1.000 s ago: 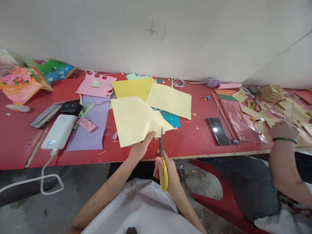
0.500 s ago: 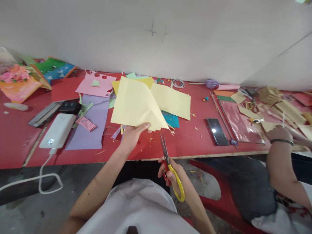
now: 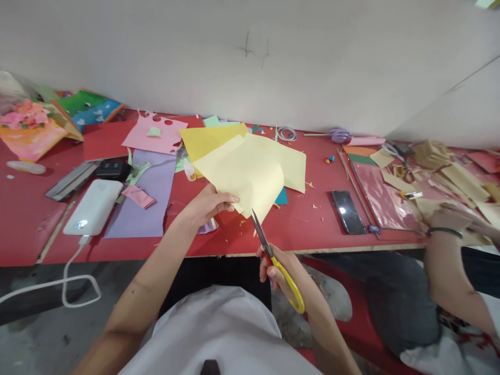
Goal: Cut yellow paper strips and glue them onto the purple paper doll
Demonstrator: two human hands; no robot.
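Note:
My left hand (image 3: 213, 205) pinches the near left edge of a pale yellow sheet of paper (image 3: 244, 166), which curls above the red table. In my right hand (image 3: 279, 265) is a pair of scissors (image 3: 269, 245) with red and yellow handles, its fingers wrapped round them. The scissor blades point up and away, with their tips at the sheet's near edge; they look closed or nearly so. Under the held sheet lie another pale yellow sheet (image 3: 296, 166), a deeper yellow sheet (image 3: 207, 143) and a bit of blue paper (image 3: 282, 197).
On the left are a white power bank (image 3: 94, 205) with a cable, purple paper (image 3: 146, 219) and pink paper (image 3: 152, 133). A phone (image 3: 347, 211) lies at right. Beyond it, a co-worker's hand (image 3: 449, 219) is among paper pieces. Scraps lie near the table's front edge (image 3: 242, 255).
My left hand has turned the sheet, so it now slants and curls to the right. The scissors have risen slightly, bringing their tips to the paper's edge.

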